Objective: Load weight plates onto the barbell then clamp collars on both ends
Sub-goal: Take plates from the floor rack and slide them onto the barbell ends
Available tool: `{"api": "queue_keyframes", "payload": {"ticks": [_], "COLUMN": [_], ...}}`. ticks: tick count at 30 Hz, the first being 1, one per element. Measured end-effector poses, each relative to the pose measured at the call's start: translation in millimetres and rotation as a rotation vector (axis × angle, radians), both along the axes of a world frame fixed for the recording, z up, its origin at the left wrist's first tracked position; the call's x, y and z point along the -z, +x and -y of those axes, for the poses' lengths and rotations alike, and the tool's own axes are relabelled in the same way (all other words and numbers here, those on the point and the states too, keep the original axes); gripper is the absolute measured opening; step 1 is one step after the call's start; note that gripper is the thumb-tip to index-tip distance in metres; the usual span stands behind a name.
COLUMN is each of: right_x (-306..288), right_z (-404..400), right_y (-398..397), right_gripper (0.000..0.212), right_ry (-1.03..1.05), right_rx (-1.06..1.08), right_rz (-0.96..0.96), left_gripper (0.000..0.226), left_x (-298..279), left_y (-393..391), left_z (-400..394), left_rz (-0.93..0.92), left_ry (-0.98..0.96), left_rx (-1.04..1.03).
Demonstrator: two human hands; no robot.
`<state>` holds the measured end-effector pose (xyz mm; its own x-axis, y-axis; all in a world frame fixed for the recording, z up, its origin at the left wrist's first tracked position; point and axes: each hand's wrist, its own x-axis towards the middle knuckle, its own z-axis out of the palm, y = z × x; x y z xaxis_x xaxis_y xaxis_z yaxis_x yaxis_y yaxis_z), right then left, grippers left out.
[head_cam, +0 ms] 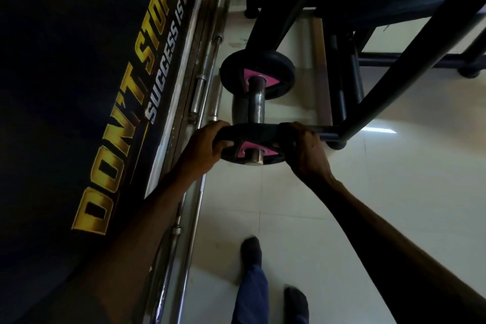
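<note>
both hands grip the near plate: left hand, right hand. it sits on the sleeve end. far plate further in.

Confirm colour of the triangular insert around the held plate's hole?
Pink triangular insert on black weight plate; head view.

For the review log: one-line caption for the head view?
Both hands slide a second black plate onto the barbell sleeve, behind the first plate.

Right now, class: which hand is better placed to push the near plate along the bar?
Neither clearly. The left hand and right hand grip opposite edges of the near plate, just threaded on the bar; both should push together.
</note>
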<state>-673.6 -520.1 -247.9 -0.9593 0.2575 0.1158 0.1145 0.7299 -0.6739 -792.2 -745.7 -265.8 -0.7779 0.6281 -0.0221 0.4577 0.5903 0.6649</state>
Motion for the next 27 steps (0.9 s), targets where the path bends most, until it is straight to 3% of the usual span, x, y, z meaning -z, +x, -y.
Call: {"api": "queue_keyframes", "payload": {"ticks": [7, 13, 20, 27], "right_x": [-15, -82, -171, -235], "right_z": [23, 7, -19, -50], "right_y": [100, 185, 289, 381], "right_gripper": [0.004, 0.015, 0.038, 0.031], "right_ry": [-0.087, -0.123, -0.134, -0.088], "right_rx": [-0.008, -0.043, 0.019, 0.132], "right_rz": [-0.050, -0.073, -0.186, -0.275], "left_gripper": [0.035, 0.033, 0.046, 0.050], "left_x": [-25, -91, -173, -224], "left_y": [111, 220, 314, 377], "left_z": [23, 15, -14, -57], "left_rz": [0.025, -0.009, -0.062, -0.115], "left_ry": [0.029, 0.114, 0.193, 0.328], "left_rx": [-0.097, -0.247, -0.172, -0.080]}}
